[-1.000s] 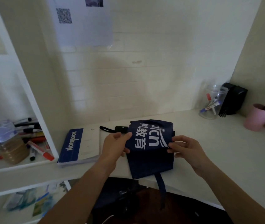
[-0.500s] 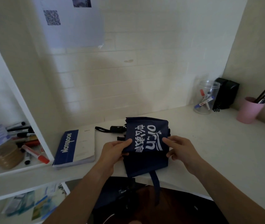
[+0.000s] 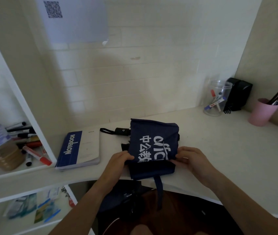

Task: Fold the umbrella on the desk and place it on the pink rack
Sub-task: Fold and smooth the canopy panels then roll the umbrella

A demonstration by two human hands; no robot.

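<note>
Pinching the navy fabric, the left hand [image 3: 117, 158] held the umbrella's [image 3: 153, 141] left edge while the right hand [image 3: 190, 158] gripped its right edge. The umbrella lay flat on the white desk [image 3: 219, 150] near the front edge, its long axis running left to right, black handle [image 3: 122, 131] and wrist loop pointing left. Its thin, creased cloth carried white printed lettering; a strap hung over the desk's edge. Left of the umbrella lay a blue-and-white notebook [image 3: 78, 148]; far right stood a smooth pink cup [image 3: 262, 112].
</note>
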